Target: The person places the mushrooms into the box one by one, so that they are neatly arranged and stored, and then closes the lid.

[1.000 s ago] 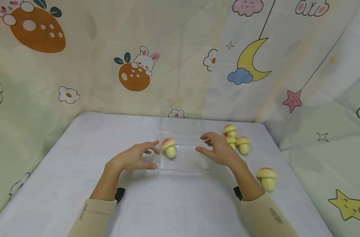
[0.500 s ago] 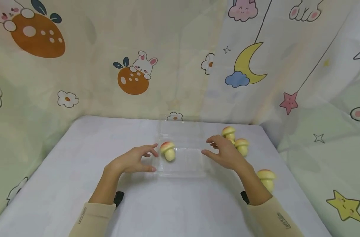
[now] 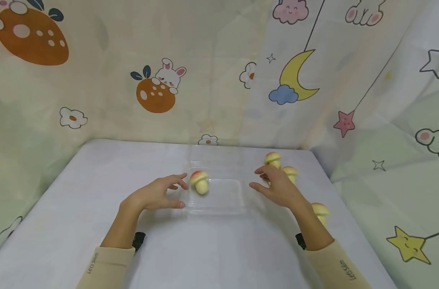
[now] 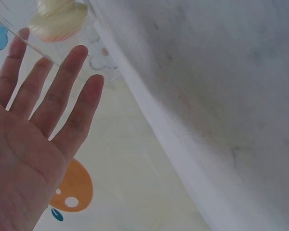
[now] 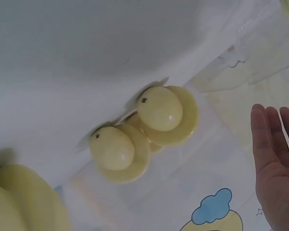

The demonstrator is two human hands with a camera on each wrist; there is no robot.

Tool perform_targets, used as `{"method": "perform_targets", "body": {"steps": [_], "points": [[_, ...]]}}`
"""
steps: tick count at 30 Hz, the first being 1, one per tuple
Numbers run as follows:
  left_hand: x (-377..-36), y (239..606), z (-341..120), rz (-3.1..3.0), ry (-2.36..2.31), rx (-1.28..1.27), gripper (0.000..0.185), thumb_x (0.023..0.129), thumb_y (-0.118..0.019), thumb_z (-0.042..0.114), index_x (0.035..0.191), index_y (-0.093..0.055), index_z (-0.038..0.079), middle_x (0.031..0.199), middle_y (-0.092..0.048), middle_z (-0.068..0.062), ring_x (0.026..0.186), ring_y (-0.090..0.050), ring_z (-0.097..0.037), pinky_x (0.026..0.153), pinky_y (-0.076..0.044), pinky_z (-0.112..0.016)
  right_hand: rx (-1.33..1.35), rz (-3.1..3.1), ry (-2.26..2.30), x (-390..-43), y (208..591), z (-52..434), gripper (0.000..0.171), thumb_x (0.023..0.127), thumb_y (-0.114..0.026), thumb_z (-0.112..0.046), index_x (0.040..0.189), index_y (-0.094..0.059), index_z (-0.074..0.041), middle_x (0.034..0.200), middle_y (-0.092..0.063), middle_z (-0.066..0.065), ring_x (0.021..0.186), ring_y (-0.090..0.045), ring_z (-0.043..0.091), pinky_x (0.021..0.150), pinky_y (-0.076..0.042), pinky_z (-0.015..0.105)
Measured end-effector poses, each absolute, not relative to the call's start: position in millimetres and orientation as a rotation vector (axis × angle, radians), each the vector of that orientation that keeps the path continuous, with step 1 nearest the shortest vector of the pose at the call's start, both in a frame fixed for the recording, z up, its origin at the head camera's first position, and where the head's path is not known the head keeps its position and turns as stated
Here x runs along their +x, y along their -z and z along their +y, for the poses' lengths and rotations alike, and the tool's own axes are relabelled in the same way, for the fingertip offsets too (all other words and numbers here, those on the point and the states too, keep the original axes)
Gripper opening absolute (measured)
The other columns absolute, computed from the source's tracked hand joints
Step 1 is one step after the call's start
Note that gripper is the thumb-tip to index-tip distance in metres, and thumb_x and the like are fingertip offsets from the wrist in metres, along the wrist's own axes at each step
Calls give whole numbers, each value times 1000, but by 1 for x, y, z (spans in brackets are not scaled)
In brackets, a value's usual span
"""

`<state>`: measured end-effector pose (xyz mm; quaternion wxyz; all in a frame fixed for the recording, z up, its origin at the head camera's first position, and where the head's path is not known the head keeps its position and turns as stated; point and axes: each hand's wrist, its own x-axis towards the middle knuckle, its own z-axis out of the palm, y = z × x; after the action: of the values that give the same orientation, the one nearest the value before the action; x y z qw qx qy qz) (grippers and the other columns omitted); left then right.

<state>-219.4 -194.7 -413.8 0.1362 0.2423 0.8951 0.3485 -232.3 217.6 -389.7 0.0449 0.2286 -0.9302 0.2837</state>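
A clear plastic box (image 3: 224, 200) lies on the table with its clear lid folded back behind it. In its left part rests a toy mushroom (image 3: 200, 183) with a yellow, red-tinged cap. Fingers spread, my left hand (image 3: 155, 193) is at the box's left side and holds nothing; whether the fingertips touch the wall I cannot tell. Just off the box's right side is my right hand (image 3: 278, 188), thumb apart from the fingers, with nothing in it. Behind it stand a toy mushroom (image 3: 273, 158) and another mushroom (image 3: 290, 173); the right wrist view shows part of a third piece (image 5: 156, 146) between them.
Nearer on the right, a further mushroom (image 3: 319, 210) is partly hidden by the right forearm. A white cloth (image 3: 205, 249) covers the table. Printed curtain walls (image 3: 212, 72) rise at the back and both sides.
My right hand has moved away from the box to the right and now covers more of the mushrooms there. The left hand stays beside the box. The head view has shifted slightly.
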Motion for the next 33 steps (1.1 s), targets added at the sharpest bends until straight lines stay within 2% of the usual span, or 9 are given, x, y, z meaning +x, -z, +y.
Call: {"method": "perform_targets", "body": {"steps": [2, 9, 16, 19, 33], "points": [[-219, 413, -197, 2593, -1009, 704, 83, 86, -83, 44, 154, -46, 16, 148, -56, 6, 135, -56, -30, 112, -41, -56, 692, -2840, -875, -233, 390, 217, 49, 94, -76, -36, 127, -63, -2, 125, -66, 12, 114, -66, 36, 97, -55, 50], [-216, 413, -200, 2603, -1003, 679, 76, 85, -83, 43, 150, -51, 18, 153, -52, 5, 135, -56, -30, 111, -42, -56, 697, -2835, -903, -231, 392, 218, 50, 94, -76, -36, 127, -62, -1, 125, -66, 11, 114, -66, 38, 98, -55, 51], [-218, 413, -198, 2584, -1021, 710, 56, 85, -83, 43, 133, -63, 20, 166, -35, 0, 135, -56, -31, 112, -42, -56, 694, -2807, -912, -225, 395, 227, 40, 94, -78, -30, 121, -64, -4, 119, -66, 7, 110, -67, 33, 96, -57, 48], [-219, 414, -197, 2582, -1021, 702, 55, 85, -84, 43, 132, -64, 22, 167, -34, 0, 135, -56, -31, 112, -42, -57, 714, -2781, -891, -224, 395, 232, 38, 93, -78, -27, 120, -65, -3, 116, -66, 7, 109, -67, 30, 95, -57, 48], [-218, 412, -196, 2589, -1021, 690, 61, 85, -84, 41, 138, -61, 21, 163, -40, 1, 134, -56, -31, 111, -42, -56, 695, -2757, -783, -222, 392, 248, 40, 93, -79, -26, 121, -65, -1, 116, -67, 13, 106, -68, 37, 92, -58, 48]]}}
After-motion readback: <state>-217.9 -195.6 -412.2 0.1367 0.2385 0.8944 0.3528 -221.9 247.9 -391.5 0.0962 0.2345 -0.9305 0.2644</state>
